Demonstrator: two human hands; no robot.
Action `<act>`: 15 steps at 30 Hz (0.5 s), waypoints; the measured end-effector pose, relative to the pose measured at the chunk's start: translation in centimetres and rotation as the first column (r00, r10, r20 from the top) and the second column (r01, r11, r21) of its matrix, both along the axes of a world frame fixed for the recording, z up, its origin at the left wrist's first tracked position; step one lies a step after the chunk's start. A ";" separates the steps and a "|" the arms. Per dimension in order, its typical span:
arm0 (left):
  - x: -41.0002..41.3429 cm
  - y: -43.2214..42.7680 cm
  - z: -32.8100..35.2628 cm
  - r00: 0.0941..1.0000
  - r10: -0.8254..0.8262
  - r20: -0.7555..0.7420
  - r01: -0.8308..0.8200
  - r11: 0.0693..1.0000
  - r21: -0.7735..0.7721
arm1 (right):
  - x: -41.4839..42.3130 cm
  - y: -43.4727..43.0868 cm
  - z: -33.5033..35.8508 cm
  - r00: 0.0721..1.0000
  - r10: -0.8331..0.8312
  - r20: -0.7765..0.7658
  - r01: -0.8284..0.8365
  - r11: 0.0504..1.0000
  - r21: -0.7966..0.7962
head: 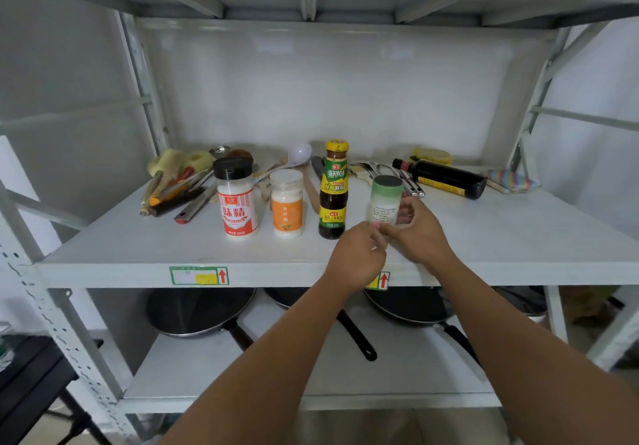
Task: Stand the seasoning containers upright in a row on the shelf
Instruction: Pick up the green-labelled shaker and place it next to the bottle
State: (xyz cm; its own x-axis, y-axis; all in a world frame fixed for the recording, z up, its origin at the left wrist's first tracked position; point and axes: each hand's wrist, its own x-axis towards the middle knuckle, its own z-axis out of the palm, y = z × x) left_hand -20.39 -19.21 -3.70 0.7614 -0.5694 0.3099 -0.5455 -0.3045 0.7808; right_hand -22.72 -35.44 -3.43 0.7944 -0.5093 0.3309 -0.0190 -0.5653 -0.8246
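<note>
Three containers stand upright in a row on the white shelf [138, 251]: a black-capped jar with a red and white label [237, 199], a white jar with an orange label [286, 203], and a dark sauce bottle with a yellow cap [333, 188]. Right of them stands a green-lidded jar [384, 199], gripped low down by my right hand [416, 230]. My left hand [358, 254] is closed in front of the jar's base, fingertips touching it. A dark soy sauce bottle [446, 177] lies on its side at the back right.
Utensils lie along the back of the shelf: knives and peelers [179, 192] at the left, a white ladle [297, 157], metal tongs [394, 175], a yellow sponge [434, 155], a striped cloth [511, 181]. Black pans [197, 309] sit on the lower shelf.
</note>
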 end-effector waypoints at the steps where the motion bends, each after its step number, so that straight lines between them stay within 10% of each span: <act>1: 0.0 -0.1 -0.1 1.000 0.012 -0.002 -0.012 1.000 -0.008 | 0.0 -0.1 -0.1 1.000 -0.001 -0.005 0.001 1.000 0.004; 15: -0.1 -0.5 -0.6 0.992 0.123 -0.001 -0.123 0.990 0.073 | -1.0 -0.3 0.1 0.988 0.147 -0.048 -0.148 0.989 -0.009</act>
